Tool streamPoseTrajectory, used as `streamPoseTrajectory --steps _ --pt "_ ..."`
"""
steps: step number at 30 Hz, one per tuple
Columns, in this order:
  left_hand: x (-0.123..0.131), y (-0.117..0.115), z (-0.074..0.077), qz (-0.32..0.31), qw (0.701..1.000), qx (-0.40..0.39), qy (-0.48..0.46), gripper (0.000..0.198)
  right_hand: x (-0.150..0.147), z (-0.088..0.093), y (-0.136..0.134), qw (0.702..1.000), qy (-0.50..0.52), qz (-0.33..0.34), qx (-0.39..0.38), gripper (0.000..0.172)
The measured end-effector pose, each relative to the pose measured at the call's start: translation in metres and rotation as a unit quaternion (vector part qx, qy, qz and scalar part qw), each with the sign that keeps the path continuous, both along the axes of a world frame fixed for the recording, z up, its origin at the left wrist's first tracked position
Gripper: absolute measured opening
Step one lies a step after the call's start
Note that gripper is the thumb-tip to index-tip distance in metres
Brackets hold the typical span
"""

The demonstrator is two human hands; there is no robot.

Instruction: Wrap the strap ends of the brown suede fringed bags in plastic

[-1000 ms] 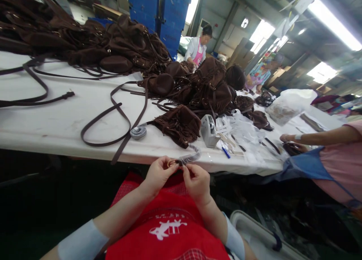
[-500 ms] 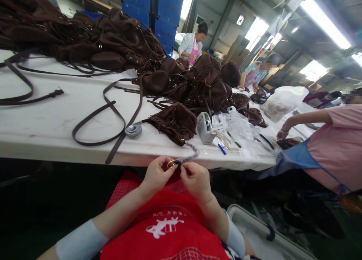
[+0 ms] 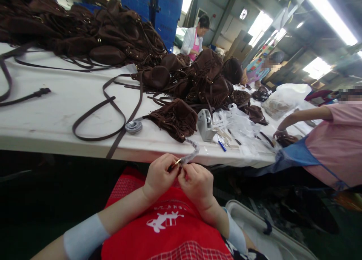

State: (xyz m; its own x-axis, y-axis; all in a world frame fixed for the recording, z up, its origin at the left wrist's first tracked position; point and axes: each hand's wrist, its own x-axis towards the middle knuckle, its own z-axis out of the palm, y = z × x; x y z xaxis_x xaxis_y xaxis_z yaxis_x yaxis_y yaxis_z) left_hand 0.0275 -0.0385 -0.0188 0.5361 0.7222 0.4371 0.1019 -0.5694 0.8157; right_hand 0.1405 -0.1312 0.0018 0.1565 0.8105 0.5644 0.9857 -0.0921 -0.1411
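Note:
Both my hands meet just below the front edge of the white table (image 3: 56, 120), over my red apron. My left hand (image 3: 160, 175) pinches a small gold metal ring (image 3: 177, 163). My right hand (image 3: 198, 184) is closed on the wrapped grey strip (image 3: 190, 152) fixed to that ring; the strip curves up and right onto the table edge. A brown fringed bag (image 3: 175, 118) lies on the table just beyond my hands, its long brown strap (image 3: 98, 124) looping to the left.
A heap of brown bags (image 3: 85, 37) fills the table's back. A grey tape dispenser (image 3: 205, 126), a tape roll (image 3: 134, 126), a blue pen (image 3: 222, 146) and white wrappings lie nearby. A person in pink (image 3: 333, 143) works at right; others stand behind. A white bin (image 3: 254, 230) sits lower right.
My hands have drawn closer together and slightly lower on the ring and strip. The view shifted a little; the person at right leaned further in over the table.

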Motion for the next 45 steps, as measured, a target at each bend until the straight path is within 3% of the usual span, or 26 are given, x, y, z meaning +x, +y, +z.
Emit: streamPoseTrajectory --steps 3,7,10,14,17,19,21,23,25,28,30,33,35,37,40,45 --pt "0.000 0.001 0.004 -0.024 1.000 0.005 -0.002 0.008 0.000 0.002 -0.002 0.999 0.030 0.021 -0.004 0.014" --pt "-0.002 0.007 0.001 -0.045 0.998 -0.045 0.001 0.002 0.006 0.007 -0.005 0.991 0.108 0.077 -0.004 0.014" --pt "-0.007 0.012 0.000 -0.066 0.993 -0.096 -0.021 0.012 0.014 0.015 -0.005 0.979 0.183 0.089 0.007 0.008" --pt "-0.010 0.017 0.002 -0.106 0.980 -0.163 -0.050 0.024 0.028 0.025 0.003 0.970 0.223 0.078 -0.058 0.044" --pt "-0.007 0.021 0.002 -0.091 0.977 -0.185 -0.049 0.027 0.035 0.024 0.013 0.958 0.218 0.133 -0.129 0.026" --pt "-0.005 0.023 0.002 -0.081 0.963 -0.245 -0.073 0.030 0.036 0.019 0.018 0.954 0.234 0.144 -0.124 0.015" --pt "-0.003 0.021 0.003 -0.090 0.930 -0.335 -0.124 0.038 0.035 0.013 0.020 0.958 0.251 0.108 -0.086 0.013" --pt "-0.002 0.018 0.004 -0.108 0.906 -0.375 -0.161 0.044 0.032 0.008 0.021 0.964 0.254 0.056 -0.048 0.014" --pt "-0.001 0.015 0.006 -0.115 0.919 -0.345 -0.155 0.041 0.027 0.005 0.020 0.967 0.251 0.033 -0.034 0.015" --pt "0.002 0.016 0.009 -0.093 0.937 -0.311 -0.129 0.032 0.020 0.002 0.018 0.963 0.252 0.079 -0.045 0.013" --pt "0.003 0.022 0.010 -0.087 0.924 -0.351 -0.124 0.033 0.020 -0.001 0.017 0.959 0.256 0.111 -0.047 0.023" --pt "0.003 0.032 0.009 -0.091 0.883 -0.438 -0.140 0.037 0.028 -0.005 0.016 0.965 0.237 0.099 -0.043 0.038" --pt "0.002 0.037 0.008 -0.114 0.858 -0.478 -0.147 0.041 0.035 -0.007 0.016 0.971 0.209 0.100 -0.057 0.034" --pt "0.001 0.037 0.005 -0.145 0.845 -0.497 -0.131 0.041 0.040 -0.007 0.017 0.970 0.186 0.137 -0.079 0.019" --pt "0.000 0.035 0.001 -0.148 0.854 -0.487 -0.104 0.040 0.041 -0.007 0.019 0.964 0.174 0.180 -0.087 0.016" --pt "-0.002 0.033 -0.003 -0.117 0.876 -0.463 -0.067 0.044 0.034 -0.007 0.019 0.962 0.200 0.174 -0.069 0.018"
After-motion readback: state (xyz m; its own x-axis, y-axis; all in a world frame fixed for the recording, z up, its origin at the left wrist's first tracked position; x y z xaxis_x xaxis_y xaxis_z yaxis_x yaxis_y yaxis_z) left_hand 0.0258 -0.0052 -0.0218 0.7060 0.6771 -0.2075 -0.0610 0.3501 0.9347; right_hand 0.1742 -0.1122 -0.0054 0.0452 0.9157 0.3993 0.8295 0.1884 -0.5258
